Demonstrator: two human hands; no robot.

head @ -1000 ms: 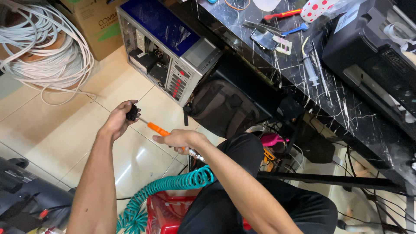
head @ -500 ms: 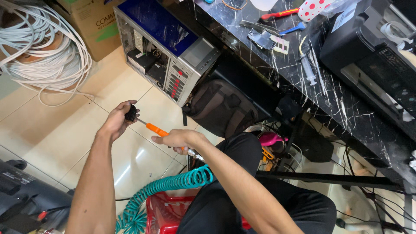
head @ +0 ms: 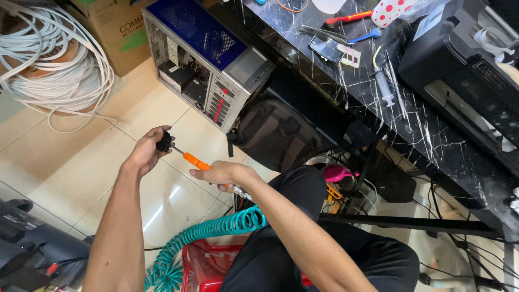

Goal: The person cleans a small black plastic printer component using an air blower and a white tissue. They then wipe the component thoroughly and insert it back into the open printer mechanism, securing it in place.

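Beyond the hands an open computer case [head: 208,70] lies on the tiled floor, with a coil of white cable [head: 51,65] off to the left grip's far side. Under the right arm runs a teal spiral hose [head: 208,235]. The right hand [head: 224,174] is clamped on an orange-tipped air tool [head: 195,161], aimed at the small black part [head: 164,144] pinched in the left hand [head: 147,152].

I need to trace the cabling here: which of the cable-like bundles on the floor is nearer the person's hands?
The teal coiled hose, just below the right hand; the loose white cable bundle lies far off.
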